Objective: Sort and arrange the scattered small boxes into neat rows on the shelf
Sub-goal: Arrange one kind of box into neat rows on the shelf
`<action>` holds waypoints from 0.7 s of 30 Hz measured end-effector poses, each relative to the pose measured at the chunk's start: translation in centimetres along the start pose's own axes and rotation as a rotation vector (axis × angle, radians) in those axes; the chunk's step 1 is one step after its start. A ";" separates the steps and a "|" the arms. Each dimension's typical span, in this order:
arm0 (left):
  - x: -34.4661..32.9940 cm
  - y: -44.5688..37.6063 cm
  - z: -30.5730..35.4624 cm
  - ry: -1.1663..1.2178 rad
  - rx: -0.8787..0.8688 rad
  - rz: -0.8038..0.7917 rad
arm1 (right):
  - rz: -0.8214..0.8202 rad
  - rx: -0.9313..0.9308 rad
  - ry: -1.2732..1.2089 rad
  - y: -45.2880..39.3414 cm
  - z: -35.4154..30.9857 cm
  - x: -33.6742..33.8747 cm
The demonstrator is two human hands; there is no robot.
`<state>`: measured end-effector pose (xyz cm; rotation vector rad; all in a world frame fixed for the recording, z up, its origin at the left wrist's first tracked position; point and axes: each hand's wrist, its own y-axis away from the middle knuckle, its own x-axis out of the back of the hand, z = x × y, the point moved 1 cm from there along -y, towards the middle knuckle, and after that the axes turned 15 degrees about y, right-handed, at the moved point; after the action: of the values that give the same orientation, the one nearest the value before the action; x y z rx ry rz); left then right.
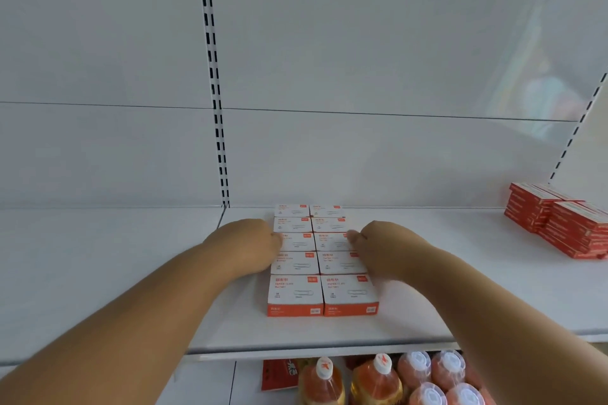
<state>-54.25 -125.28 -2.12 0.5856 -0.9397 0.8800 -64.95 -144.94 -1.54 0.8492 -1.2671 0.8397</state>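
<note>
Several small white boxes with orange fronts [295, 293] lie in two straight columns on the white shelf [131, 273], running from near the front edge to the back panel. My left hand [250, 245] presses against the left side of the block at the third and fourth boxes. Opposite it, my right hand [375, 248] presses against the right side of the block, its fingertips touching the top edge of the third box. Neither hand holds a box. Most of the fingers are hidden behind the backs of the hands.
A stack of red boxes [566, 223] sits at the far right of the shelf. A slotted upright [215, 102] runs down the back panel. Below the shelf's front edge stand orange drink bottles [378, 381] with white caps.
</note>
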 end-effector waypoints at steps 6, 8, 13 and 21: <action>0.9 -2.4 -0.1 0.036 0.005 0.053 | -0.017 0.039 -0.017 -2.6 0.0 1.3; 0.6 -3.1 -0.2 0.040 -0.009 0.012 | -0.028 0.025 0.035 -3.4 -0.5 0.7; 0.0 -3.5 -0.5 -0.023 -0.050 0.049 | -0.020 0.023 0.051 -3.0 -0.9 0.4; -0.4 -3.8 -0.7 -0.045 -0.076 0.064 | -0.024 0.067 0.092 -2.4 -1.4 1.1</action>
<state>-50.83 -126.93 -3.09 0.5140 -1.0327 0.8872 -62.07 -144.71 -0.73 0.8677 -1.1520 0.8957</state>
